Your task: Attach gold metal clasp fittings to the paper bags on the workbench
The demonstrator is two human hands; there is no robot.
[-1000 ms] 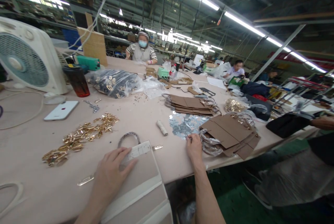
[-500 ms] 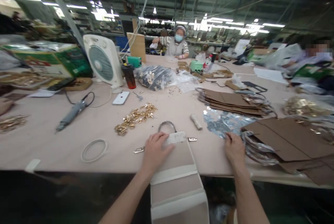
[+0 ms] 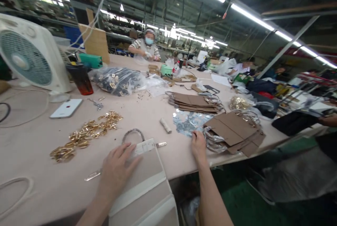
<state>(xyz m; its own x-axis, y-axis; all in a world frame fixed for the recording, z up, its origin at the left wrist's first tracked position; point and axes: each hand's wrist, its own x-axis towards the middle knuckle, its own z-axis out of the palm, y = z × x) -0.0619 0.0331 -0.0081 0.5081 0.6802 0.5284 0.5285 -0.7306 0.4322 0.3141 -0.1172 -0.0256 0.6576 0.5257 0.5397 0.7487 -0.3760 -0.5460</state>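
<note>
My left hand [image 3: 116, 168] lies flat, fingers spread, on a beige bag with white bands [image 3: 147, 187] that hangs over the table's near edge; the bag's grey loop handle [image 3: 133, 134] sticks out past the fingertips. My right hand [image 3: 198, 145] rests on the table with its fingers curled at the edge of a pile of small silvery pieces [image 3: 188, 122]; whether it holds one is hidden. Beside it lies a stack of brown card pieces with looped handles [image 3: 233, 133].
Gold metal fittings [image 3: 86, 134] are strewn left of the bag, with a white phone [image 3: 66, 108], a dark cup [image 3: 80, 79] and a fan [image 3: 28, 57] behind. A small white roll [image 3: 165, 125], another card stack [image 3: 193, 102] and a bagged heap of hardware [image 3: 117, 81] lie farther back. People work across the table.
The view has swung back to the right and closer. Both hands stay where they were, left on the bag and right by the silvery pile.
</note>
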